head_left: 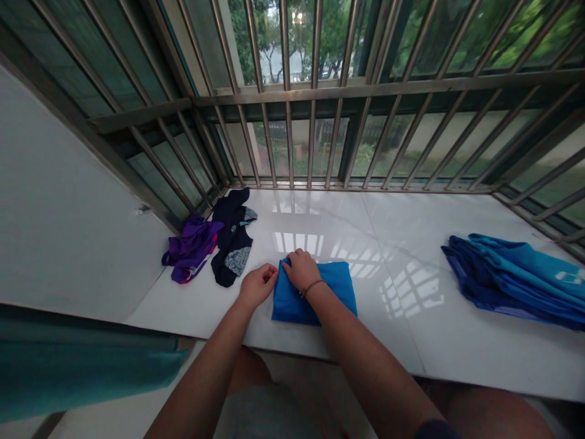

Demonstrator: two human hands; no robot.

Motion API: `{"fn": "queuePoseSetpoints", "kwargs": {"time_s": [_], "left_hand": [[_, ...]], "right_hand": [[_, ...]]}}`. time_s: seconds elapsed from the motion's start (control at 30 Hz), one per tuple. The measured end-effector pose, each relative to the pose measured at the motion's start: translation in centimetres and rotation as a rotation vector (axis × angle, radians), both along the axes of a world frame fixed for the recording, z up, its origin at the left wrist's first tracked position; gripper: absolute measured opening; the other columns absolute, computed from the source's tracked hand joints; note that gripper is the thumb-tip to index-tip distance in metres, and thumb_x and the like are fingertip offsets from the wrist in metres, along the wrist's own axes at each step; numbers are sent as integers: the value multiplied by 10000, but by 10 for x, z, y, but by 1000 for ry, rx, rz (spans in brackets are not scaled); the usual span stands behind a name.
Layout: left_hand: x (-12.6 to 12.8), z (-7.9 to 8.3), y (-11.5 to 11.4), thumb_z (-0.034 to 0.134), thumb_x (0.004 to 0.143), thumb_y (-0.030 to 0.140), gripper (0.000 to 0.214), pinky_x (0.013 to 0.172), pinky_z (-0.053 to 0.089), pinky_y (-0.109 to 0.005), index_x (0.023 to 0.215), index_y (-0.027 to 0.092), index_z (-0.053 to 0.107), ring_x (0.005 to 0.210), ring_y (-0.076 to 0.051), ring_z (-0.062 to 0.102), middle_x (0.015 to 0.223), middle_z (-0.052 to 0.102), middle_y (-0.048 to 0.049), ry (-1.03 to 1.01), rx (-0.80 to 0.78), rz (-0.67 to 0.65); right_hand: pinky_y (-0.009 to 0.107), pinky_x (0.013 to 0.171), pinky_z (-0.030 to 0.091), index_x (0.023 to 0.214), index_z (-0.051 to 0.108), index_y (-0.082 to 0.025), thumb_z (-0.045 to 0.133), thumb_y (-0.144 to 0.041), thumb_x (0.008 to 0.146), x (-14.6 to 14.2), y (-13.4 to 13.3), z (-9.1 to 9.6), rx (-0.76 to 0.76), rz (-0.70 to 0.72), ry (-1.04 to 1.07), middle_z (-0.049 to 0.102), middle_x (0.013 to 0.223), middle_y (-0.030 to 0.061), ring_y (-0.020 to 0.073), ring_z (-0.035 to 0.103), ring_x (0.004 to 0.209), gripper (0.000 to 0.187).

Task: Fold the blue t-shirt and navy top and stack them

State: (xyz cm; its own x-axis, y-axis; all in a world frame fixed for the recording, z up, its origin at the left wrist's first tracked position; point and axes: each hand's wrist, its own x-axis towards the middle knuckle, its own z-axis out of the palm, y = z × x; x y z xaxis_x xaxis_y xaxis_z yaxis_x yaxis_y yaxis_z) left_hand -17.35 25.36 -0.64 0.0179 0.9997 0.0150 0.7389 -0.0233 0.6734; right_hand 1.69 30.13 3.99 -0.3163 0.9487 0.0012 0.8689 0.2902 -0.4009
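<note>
A folded blue piece of clothing (292, 306) lies flat as a rectangle on the white tiled sill, near its front edge. At the cloth's upper left edge, my left hand (258, 285) is closed in a pinch, thumb against the fingers. My right hand (301, 270), a thin bracelet at its wrist, rests on top of the cloth toward its left side. Its fingers are slightly bent and apart, pressing on the fabric. My right forearm covers part of the cloth, so what kind of garment it is cannot be made out.
To the left lie a crumpled purple garment (192, 247) and a dark navy garment (228, 228) with patterned patches. A stack of folded blue clothes (516, 274) sits at the right. Metal window bars (287, 140) border the back; a white wall (68, 201) stands left.
</note>
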Motion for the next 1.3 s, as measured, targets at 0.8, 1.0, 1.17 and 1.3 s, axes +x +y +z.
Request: {"fn": "queuePoseSetpoints", "kwargs": {"time_s": [0.8,1.0,1.17,1.3], "left_hand": [[1,0,0,631,984,538,292,643,421,-303,941,264,723,709,-186,689,801,774,15,-32,2,16],[-1,-4,2,630,980,511,261,643,419,-299,963,263,713,710,-182,687,807,770,22,-29,2,8],[0,-5,2,653,970,483,235,644,430,-287,1051,268,703,707,-170,679,801,745,39,-34,10,15],[0,-3,2,692,945,444,319,640,441,-276,1215,275,680,677,-145,633,900,735,44,-37,47,30]], "right_hand": [[422,927,466,1271,698,-221,799,-523,988,27,-113,-14,203,306,-38,724,1266,122,319,626,1127,426],[372,887,445,1173,748,-239,602,-266,1123,21,-123,-24,270,384,-40,751,1093,83,243,631,1041,157],[360,864,471,1070,773,-243,668,-351,1093,19,-130,-9,133,342,-23,765,1085,53,249,657,1043,152],[337,849,488,984,746,-225,491,-446,1164,51,-126,14,127,34,24,766,1011,78,236,698,972,383]]}}
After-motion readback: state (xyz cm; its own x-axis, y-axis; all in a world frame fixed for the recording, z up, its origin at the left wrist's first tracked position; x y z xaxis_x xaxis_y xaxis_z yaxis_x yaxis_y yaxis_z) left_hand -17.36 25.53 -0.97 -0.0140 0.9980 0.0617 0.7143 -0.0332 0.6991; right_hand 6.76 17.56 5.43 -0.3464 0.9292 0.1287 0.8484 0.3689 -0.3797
